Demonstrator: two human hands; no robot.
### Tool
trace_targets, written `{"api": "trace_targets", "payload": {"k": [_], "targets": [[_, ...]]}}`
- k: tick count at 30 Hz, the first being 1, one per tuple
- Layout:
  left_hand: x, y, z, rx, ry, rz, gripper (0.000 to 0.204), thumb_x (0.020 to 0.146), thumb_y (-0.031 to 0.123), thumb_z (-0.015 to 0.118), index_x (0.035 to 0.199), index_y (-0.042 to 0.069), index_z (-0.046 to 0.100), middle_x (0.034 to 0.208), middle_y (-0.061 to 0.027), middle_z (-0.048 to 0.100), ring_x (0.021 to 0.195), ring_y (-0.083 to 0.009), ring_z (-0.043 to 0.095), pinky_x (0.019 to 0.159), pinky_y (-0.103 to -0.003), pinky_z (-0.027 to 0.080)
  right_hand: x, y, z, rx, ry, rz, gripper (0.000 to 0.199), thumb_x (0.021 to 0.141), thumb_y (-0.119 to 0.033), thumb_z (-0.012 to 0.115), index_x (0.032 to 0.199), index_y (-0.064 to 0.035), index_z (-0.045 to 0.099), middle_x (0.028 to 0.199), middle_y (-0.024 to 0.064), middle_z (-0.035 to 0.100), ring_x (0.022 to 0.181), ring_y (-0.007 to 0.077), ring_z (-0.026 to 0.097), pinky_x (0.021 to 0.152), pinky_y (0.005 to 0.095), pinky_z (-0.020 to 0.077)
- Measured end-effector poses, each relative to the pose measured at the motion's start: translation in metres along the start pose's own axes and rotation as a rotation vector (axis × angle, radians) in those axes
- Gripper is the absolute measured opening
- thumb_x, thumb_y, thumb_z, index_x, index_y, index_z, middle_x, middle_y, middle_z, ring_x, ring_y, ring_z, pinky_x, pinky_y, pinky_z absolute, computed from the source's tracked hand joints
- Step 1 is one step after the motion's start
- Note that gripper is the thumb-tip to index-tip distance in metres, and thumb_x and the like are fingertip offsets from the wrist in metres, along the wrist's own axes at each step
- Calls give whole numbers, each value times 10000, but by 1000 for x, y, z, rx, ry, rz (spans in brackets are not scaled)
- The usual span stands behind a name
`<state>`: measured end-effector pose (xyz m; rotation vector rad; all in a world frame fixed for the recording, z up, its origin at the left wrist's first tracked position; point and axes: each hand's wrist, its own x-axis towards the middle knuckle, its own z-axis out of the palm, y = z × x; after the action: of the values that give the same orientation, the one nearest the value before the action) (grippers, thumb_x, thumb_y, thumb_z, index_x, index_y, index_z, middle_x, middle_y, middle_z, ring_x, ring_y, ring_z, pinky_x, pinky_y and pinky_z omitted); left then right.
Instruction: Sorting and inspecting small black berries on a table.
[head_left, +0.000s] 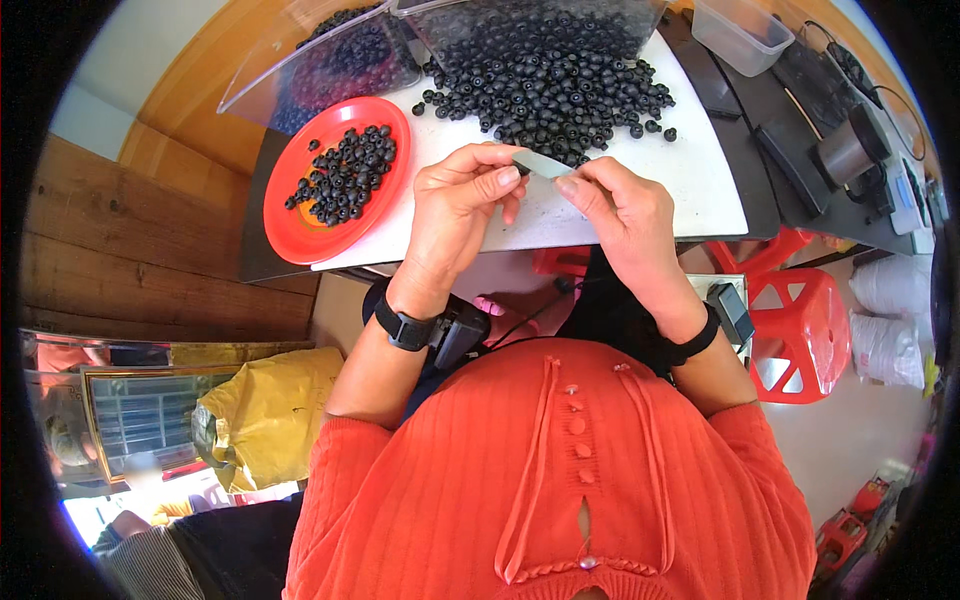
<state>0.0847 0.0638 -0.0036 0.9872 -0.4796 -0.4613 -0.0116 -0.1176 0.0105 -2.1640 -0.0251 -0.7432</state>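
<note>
Key relation: small flat blade (545, 165) lies between the two hands, long axis roughly left-right across the body, its left end tipped slightly away from the person. Right hand (630, 205) has the blade's right end pinched between thumb and fingers; the left end reaches to the left hand's (460, 195) thumb and index tips. Left hand's thumb and index are closed on what looks like a small dark piece (522, 169), right under the blade's left end (mostly hidden by the fingertips, so exact contact between edge and piece: can't tell). Hands are close but not touching as far as I can see; the blade bridges the gap. Pile of dark round pieces (565, 95) sits just beyond the fingertips on the white board (715, 190), its near edge almost behind the blade, both hands near it. Red plate (285, 235) with a smaller batch of dark pieces is off to the left, so left hand is clearly nearer there. Pose: forearms come up from either side and converge, elbows wide, wrists short of the board's near edge, hands over the edge zone; left thumb runs toward the blade, lower fingers curled; right fingers curled in, thumb pressed below the blade.
</note>
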Motion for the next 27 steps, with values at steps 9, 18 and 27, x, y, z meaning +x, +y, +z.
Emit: {"api": "trace_targets", "payload": {"k": [9, 18, 27], "targets": [[0, -1, -2, -29, -22, -7, 274, 969, 62, 628, 1212, -64, 648, 998, -166, 695, 857, -220, 649, 662, -315, 515, -3, 4, 4, -39, 62, -37, 228, 931, -266, 700, 848, -58, 658, 722, 122, 647, 590, 308, 642, 536, 400, 469], [-4, 3, 0, -69, 5, -19, 256, 980, 17, 609, 1214, -73, 662, 998, -149, 685, 837, -194, 637, 680, -309, 530, -1, 1, 4, -61, 36, -11, 251, 928, -279, 700, 824, -55, 656, 699, 126, 646, 588, 315, 643, 532, 401, 468], [-4, 2, 1, -60, 13, -5, 270, 996, 22, 589, 1243, -68, 652, 990, -136, 680, 840, -186, 633, 688, -310, 535, -2, 4, 5, -109, 36, -54, 253, 927, -280, 699, 817, -59, 645, 692, 124, 631, 595, 316, 639, 533, 411, 460]]}}
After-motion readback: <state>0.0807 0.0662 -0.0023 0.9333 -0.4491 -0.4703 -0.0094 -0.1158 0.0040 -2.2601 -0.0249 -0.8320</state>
